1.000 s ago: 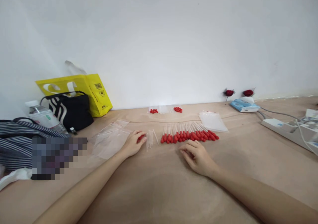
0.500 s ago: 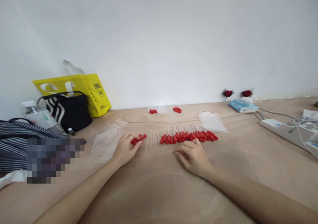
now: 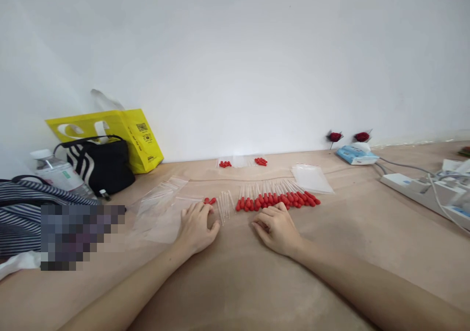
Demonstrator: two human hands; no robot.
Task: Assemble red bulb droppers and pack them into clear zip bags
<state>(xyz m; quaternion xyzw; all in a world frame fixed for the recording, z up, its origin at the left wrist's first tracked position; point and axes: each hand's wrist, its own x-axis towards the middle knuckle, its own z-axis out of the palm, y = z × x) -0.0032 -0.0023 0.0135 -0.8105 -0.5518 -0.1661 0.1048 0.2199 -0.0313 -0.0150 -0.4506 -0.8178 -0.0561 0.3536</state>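
My left hand (image 3: 198, 227) rests on the table with curled fingers and the thumb held apart; nothing shows in its grip. Just beyond its fingers lie a few loose red bulbs (image 3: 210, 200), partly covered by the hand. To its right is a small group of thin pale tubes (image 3: 225, 204). My right hand (image 3: 278, 227) is closed, its fingers folded towards the thumb; whatever they hold is hidden. Behind it runs a row of droppers (image 3: 270, 199), thin pale tubes with red bulbs pointing towards me.
Clear plastic bags (image 3: 156, 213) lie left of my left hand. A zip bag (image 3: 313, 178) lies behind the row, and another bag (image 3: 240, 161) with red bulbs by the wall. A yellow bag (image 3: 145, 140), bottle (image 3: 62, 172), tissue pack (image 3: 356, 154) and power strip (image 3: 414, 189) stand around.
My left hand has drawn back towards me and to the right, off the loose red bulbs. My right hand has shifted slightly left and stays curled.
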